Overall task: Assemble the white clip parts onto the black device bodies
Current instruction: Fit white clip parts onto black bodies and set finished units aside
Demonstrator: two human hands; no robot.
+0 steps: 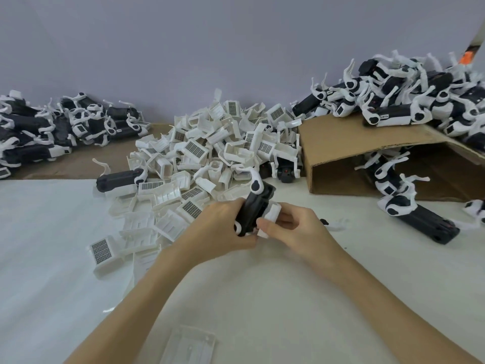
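In the middle of the frame the left hand (223, 227) is curled round a black device body (256, 208), holding it tilted with its upper end leaning toward the right and a white hooked piece at its top; the right hand (294, 227) pinches a white clip part (271, 214) between thumb and fingers and holds it against the right side of that body; both hands hover above the white table (262, 285). Just behind the hands, at the centre, lies a big heap of loose white clips (212, 151), many with a dark grid patch, spilling toward the lower left; one black body (118, 181) lies at the heap's left edge. In the upper left sits a pile of black-and-white units (60, 124) on brown cardboard; in the upper right another pile (409, 98) rests on top of a tipped cardboard box (367, 143), with more units under and in front of it; one black unit (425, 224) lies on the table at the right. At the bottom edge lies a clear plastic piece (191, 345).
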